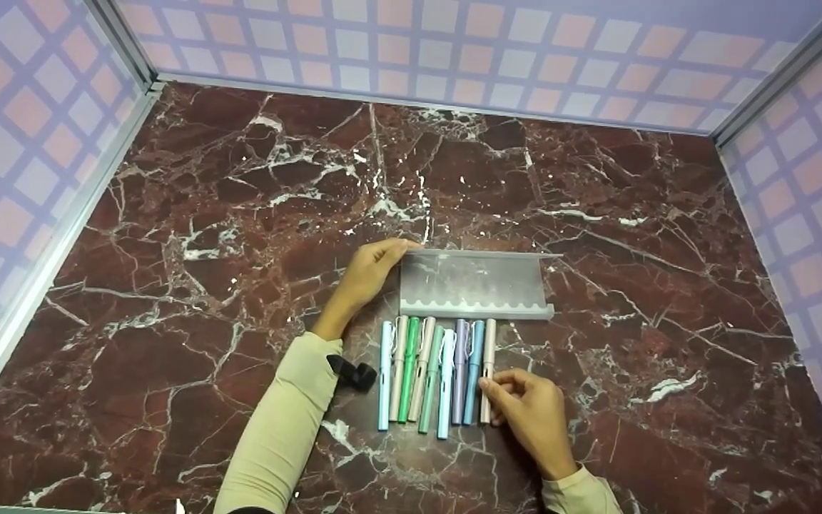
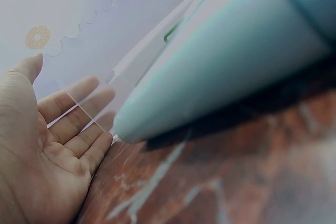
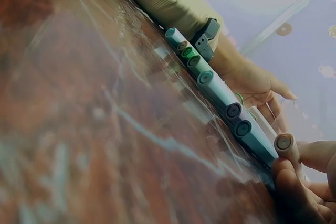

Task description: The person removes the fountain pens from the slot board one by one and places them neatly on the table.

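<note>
A clear acrylic pen stand (image 1: 475, 280) with a scalloped front edge sits on the marbled surface. My left hand (image 1: 369, 275) is at its left end; in the left wrist view its fingers (image 2: 73, 124) lie nearly straight behind the transparent side panel, thumb raised apart. Below the stand several capped pens lie side by side, among them a light blue pen (image 1: 384, 378), a bright green pen (image 1: 408, 371) and a purple pen (image 1: 460, 375). With thumb and fingers, my right hand (image 1: 534, 414) pinches the beige pen (image 1: 489, 339) at the row's right end, near its lower end.
A dark red marbled tabletop (image 1: 632, 285) with white veins spreads around the items. Checkered panels (image 1: 454, 43) wall in its back and both sides. A black device (image 1: 354, 373) is strapped to the left wrist, close to the leftmost pens.
</note>
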Demonstrator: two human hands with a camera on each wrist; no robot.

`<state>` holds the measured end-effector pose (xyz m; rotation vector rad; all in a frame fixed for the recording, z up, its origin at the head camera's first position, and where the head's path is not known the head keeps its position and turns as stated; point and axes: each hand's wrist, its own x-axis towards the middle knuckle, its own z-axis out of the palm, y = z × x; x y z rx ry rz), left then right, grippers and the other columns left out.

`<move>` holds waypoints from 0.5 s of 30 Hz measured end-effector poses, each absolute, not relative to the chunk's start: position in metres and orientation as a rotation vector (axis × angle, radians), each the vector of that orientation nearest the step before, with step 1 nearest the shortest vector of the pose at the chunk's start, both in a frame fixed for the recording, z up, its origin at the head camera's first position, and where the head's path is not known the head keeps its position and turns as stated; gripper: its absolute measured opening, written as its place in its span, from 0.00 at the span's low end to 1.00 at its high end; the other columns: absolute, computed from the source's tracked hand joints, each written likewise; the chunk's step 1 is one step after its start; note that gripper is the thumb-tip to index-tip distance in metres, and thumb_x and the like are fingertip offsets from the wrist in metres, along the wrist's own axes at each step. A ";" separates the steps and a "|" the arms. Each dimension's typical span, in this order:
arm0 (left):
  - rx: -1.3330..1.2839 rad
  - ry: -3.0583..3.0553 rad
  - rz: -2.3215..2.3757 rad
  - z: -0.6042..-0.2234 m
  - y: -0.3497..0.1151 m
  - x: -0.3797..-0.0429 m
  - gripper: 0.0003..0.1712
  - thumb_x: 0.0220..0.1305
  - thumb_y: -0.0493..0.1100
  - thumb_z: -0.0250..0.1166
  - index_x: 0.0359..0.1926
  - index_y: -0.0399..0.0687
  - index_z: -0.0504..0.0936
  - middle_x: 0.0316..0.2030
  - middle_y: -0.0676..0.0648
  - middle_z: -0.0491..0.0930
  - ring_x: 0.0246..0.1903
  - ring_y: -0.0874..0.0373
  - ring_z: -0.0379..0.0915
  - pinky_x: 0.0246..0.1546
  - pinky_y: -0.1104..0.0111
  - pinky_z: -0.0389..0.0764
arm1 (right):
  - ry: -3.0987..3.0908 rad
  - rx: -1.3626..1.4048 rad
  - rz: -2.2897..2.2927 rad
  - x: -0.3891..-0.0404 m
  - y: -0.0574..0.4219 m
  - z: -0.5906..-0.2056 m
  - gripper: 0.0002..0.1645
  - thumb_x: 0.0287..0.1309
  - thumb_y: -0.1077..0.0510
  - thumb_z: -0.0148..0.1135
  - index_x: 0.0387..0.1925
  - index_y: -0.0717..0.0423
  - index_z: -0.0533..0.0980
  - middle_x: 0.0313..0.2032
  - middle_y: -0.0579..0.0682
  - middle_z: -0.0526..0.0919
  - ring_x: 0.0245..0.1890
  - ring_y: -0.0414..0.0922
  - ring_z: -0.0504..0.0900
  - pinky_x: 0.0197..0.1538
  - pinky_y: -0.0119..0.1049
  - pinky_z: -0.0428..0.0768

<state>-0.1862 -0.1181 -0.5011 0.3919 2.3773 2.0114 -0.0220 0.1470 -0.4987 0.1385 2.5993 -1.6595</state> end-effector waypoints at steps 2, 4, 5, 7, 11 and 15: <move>0.405 2.377 2.015 -0.502 -0.118 -0.187 0.18 0.78 0.44 0.53 0.51 0.38 0.85 0.54 0.41 0.84 0.59 0.49 0.77 0.67 0.60 0.70 | 2.554 0.160 -1.715 -0.022 0.147 -0.500 0.11 0.52 0.60 0.76 0.31 0.64 0.83 0.20 0.53 0.84 0.12 0.43 0.80 0.18 0.37 0.83; 0.405 2.373 2.016 -0.502 -0.118 -0.186 0.18 0.78 0.45 0.52 0.52 0.39 0.85 0.54 0.42 0.84 0.59 0.49 0.78 0.67 0.60 0.71 | 2.515 0.182 -1.763 -0.022 0.146 -0.501 0.12 0.52 0.61 0.76 0.34 0.65 0.82 0.21 0.55 0.85 0.13 0.44 0.80 0.19 0.38 0.83; 0.406 2.370 2.015 -0.502 -0.118 -0.186 0.18 0.78 0.45 0.52 0.52 0.40 0.85 0.53 0.42 0.85 0.58 0.49 0.78 0.66 0.60 0.71 | 2.500 0.190 -1.781 -0.022 0.146 -0.501 0.12 0.52 0.62 0.76 0.35 0.66 0.82 0.22 0.56 0.85 0.13 0.44 0.80 0.19 0.39 0.83; 0.402 2.362 2.014 -0.502 -0.118 -0.186 0.19 0.78 0.46 0.52 0.53 0.40 0.84 0.53 0.42 0.85 0.57 0.48 0.78 0.66 0.59 0.71 | 2.487 0.202 -1.797 -0.022 0.146 -0.501 0.13 0.52 0.63 0.75 0.37 0.66 0.81 0.23 0.57 0.85 0.13 0.44 0.80 0.18 0.39 0.83; 0.404 2.370 2.008 -0.502 -0.118 -0.186 0.19 0.77 0.46 0.53 0.53 0.41 0.84 0.54 0.42 0.84 0.59 0.49 0.77 0.67 0.58 0.71 | 2.483 0.196 -1.812 -0.022 0.146 -0.502 0.14 0.52 0.63 0.75 0.39 0.66 0.81 0.22 0.57 0.85 0.12 0.43 0.80 0.18 0.39 0.83; 0.409 2.373 2.019 -0.503 -0.118 -0.186 0.18 0.77 0.45 0.53 0.53 0.40 0.85 0.54 0.41 0.84 0.59 0.48 0.77 0.67 0.57 0.70 | 2.489 0.180 -1.818 -0.022 0.147 -0.501 0.14 0.53 0.63 0.75 0.39 0.67 0.81 0.21 0.56 0.85 0.12 0.42 0.80 0.17 0.39 0.82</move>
